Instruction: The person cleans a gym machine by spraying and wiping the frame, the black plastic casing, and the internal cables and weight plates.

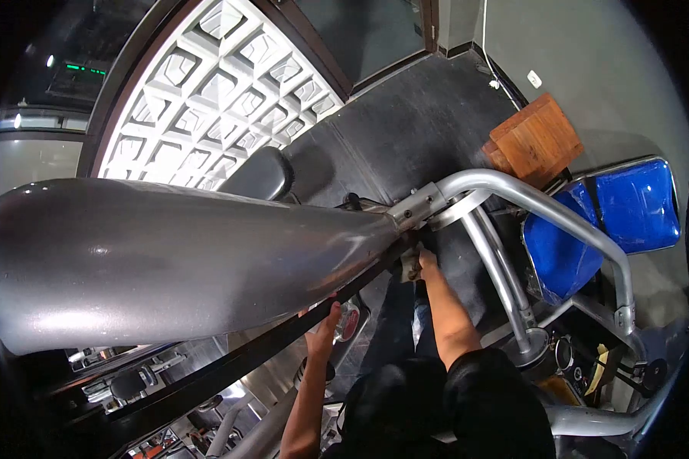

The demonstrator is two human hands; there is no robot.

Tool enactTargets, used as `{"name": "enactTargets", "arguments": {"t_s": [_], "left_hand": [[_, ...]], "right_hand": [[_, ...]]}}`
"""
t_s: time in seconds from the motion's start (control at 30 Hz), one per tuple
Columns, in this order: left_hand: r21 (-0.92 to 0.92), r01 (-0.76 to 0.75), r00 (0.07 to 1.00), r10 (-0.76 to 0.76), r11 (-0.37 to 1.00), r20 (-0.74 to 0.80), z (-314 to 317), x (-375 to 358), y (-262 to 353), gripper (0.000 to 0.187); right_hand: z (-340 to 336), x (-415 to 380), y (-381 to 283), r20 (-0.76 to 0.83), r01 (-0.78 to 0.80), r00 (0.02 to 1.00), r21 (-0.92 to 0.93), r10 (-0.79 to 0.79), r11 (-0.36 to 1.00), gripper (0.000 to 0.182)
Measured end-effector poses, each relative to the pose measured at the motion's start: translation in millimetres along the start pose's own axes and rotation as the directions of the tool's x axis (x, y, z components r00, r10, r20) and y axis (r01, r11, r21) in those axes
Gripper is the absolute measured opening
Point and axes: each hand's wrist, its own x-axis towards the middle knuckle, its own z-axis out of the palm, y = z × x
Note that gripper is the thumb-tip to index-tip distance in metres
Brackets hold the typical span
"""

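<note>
A large grey metal shroud [184,260] of a gym machine stretches across the left and middle of the view. Along its lower edge runs a black bar [230,359]. My left hand [325,325] is closed on this bar, its thumb showing on the near side. Further right, my right hand [427,264] is closed round a crumpled beige-grey cloth [410,265], close under the joint where the bar meets the silver tube frame [505,183]. Part of the cloth and some of my right fingers are hidden.
Blue padded chairs [637,205] and a brown wooden box [536,141] stand by the grey wall at right. A black padded seat [260,174] lies beyond the shroud. An open compartment [582,359] at lower right holds small items. Gym equipment [130,382] shows at lower left.
</note>
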Motion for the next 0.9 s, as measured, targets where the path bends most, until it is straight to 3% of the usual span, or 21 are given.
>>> {"name": "enactTargets", "arguments": {"t_s": [0.03, 0.1, 0.13, 0.2, 0.33, 0.4, 0.43, 0.47, 0.5, 0.53, 0.6, 0.7, 0.83, 0.9], "left_hand": [[-0.017, 0.002, 1.000, -0.002, 1.000, 0.014, 1, 0, 1, 0.018], [-0.042, 0.005, 1.000, -0.004, 0.999, 0.025, 2, 0, 0, 0.018], [-0.003, -0.001, 0.999, 0.001, 1.000, 0.044, -1, 2, -1, 0.019], [0.029, -0.014, 0.998, 0.012, 0.999, 0.063, -1, 3, -2, 0.020], [0.053, -0.075, 0.995, 0.071, 0.996, 0.074, 2, 8, -6, 0.020], [0.065, -0.114, 0.990, 0.108, 0.991, 0.090, 7, 9, -4, 0.019], [0.025, -0.098, 0.991, 0.095, 0.995, 0.092, 14, 8, 4, 0.019], [-0.015, -0.084, 0.992, 0.085, 0.996, 0.094, 19, 8, 10, 0.018], [-0.027, -0.091, 0.991, 0.093, 0.996, 0.094, 22, 8, 14, 0.018], [-0.027, -0.092, 0.991, 0.094, 0.995, 0.096, 24, 8, 17, 0.018], [-0.037, -0.102, 0.990, 0.105, 0.994, 0.091, 27, 10, 18, 0.019], [-0.037, -0.108, 0.987, 0.111, 0.993, 0.116, 27, 14, 10, 0.019], [-0.054, -0.048, 0.991, 0.054, 0.997, 0.121, 25, 9, 7, 0.019], [-0.068, -0.016, 0.994, 0.024, 0.998, 0.110, 22, 8, 6, 0.019]], "right_hand": [[-1, -19, -1, -0.001, 0.002, 1.000, -0.003, -0.002, 1.000, 0.045], [-4, -63, -6, 0.392, 0.144, 0.891, 0.238, -0.230, 0.961, 0.043], [0, -72, -10, 0.391, 0.148, 0.890, 0.234, -0.232, 0.961, 0.043], [11, -91, -22, 0.338, -0.129, 0.940, 0.488, -0.051, 0.863, 0.034], [9, -124, -32, 0.297, -0.055, 0.948, 0.508, -0.115, 0.860, 0.037], [-13, -99, -20, 0.535, -0.125, 0.832, 0.439, -0.146, 0.890, 0.036], [-22, -100, -24, 0.816, -0.249, 0.549, 0.365, -0.179, 0.897, 0.037], [-24, -99, -26, 0.816, -0.236, 0.548, 0.362, -0.185, 0.902, 0.037], [-14, -128, -33, 0.621, -0.101, 0.777, 0.285, -0.103, 0.953, 0.037], [-5, -155, -40, 0.354, 0.005, 0.933, 0.165, -0.064, 0.986, 0.037], [1, -181, -50, 0.331, 0.072, 0.938, 0.097, -0.101, 0.993, 0.037], [-14, -148, -33, 0.423, -0.024, 0.906, 0.039, 0.006, 0.999, 0.035], [-16, -126, -24, 0.379, -0.057, 0.925, 0.032, 0.041, 0.998, 0.034], [-10, -101, -15, 0.452, -0.028, 0.891, 0.153, -0.045, 0.988, 0.031]]}}
